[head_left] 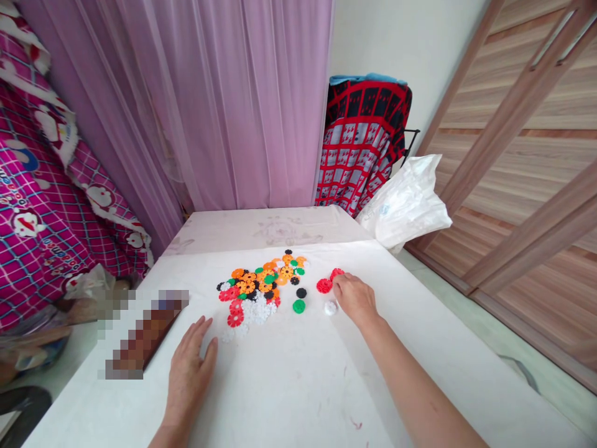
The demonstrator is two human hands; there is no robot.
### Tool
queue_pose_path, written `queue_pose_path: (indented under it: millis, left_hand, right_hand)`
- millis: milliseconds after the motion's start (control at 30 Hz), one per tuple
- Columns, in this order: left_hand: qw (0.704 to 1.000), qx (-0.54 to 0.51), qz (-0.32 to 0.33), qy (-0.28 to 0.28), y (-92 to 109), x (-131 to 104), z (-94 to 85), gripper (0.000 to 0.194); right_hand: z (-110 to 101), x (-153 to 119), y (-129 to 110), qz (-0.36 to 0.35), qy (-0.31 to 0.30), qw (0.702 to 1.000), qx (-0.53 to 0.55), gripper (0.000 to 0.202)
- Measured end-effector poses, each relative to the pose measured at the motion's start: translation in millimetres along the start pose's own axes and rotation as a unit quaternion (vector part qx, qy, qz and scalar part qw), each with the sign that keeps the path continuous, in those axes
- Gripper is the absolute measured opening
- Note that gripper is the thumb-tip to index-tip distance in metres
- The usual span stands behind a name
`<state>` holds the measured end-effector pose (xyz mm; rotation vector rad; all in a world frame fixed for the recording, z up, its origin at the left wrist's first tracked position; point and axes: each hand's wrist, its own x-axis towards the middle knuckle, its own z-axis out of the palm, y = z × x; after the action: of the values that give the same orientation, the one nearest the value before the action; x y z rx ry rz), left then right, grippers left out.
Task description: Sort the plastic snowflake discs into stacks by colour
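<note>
A mixed pile of flower-shaped discs (247,287) in orange, red, black, green and white lies on the white-covered table. To its right are a black disc (301,292), a green stack (299,305), a white stack (331,307) and red discs (324,285). My right hand (355,298) is closed at the red discs, its fingertips on a red piece (336,272) at their upper right. Left of the pile, my left hand (192,358) rests near the table with fingers stretched and holds nothing.
A pixelated dark object (149,333) lies on the table's left side. A white plastic bag (405,202) hangs at the far right corner. Beyond are a purple curtain (233,106) and a wooden wardrobe (522,149) at the right.
</note>
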<state>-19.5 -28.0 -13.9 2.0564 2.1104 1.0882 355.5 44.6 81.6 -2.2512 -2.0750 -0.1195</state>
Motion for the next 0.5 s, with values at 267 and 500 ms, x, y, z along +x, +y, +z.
queue_pose_path:
  millis: [267, 500]
  left_hand:
    - [1.0, -0.001, -0.001, -0.003, 0, 1, 0.2, 0.046]
    - [1.0, -0.009, -0.003, -0.002, 1, 0, -0.9, 0.043]
  right_hand:
    - [-10, 8, -2, -0.047, -0.065, 0.993, -0.092, 0.032]
    - [-4, 11, -8, -0.046, -0.065, 0.994, -0.075, 0.027]
